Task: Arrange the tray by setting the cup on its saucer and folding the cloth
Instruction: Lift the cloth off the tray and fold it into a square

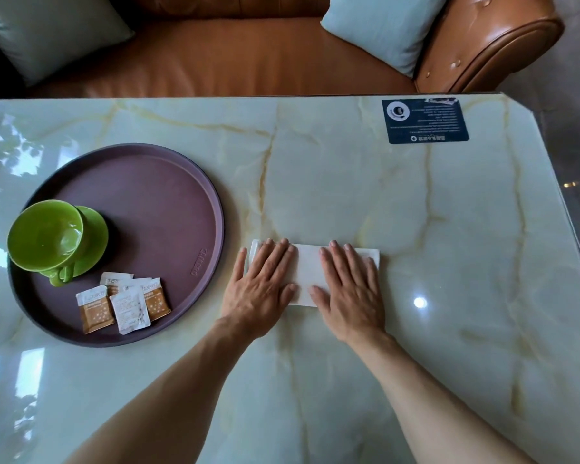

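Observation:
A white cloth (307, 271) lies folded into a long strip on the marble table, right of the tray. My left hand (260, 286) presses flat on its left part and my right hand (349, 289) presses flat on its right part, fingers straight. A green cup (46, 232) stands on a green saucer (96, 236) at the left side of the round purple tray (168, 195), its handle pointing toward me.
Several sugar sachets (124, 304) lie on the tray's near part. A dark blue card (424, 120) sits at the table's far right. Behind the table (416, 212) stands an orange leather sofa (248, 58) with pale cushions (379, 25). The table's right corner is cut off.

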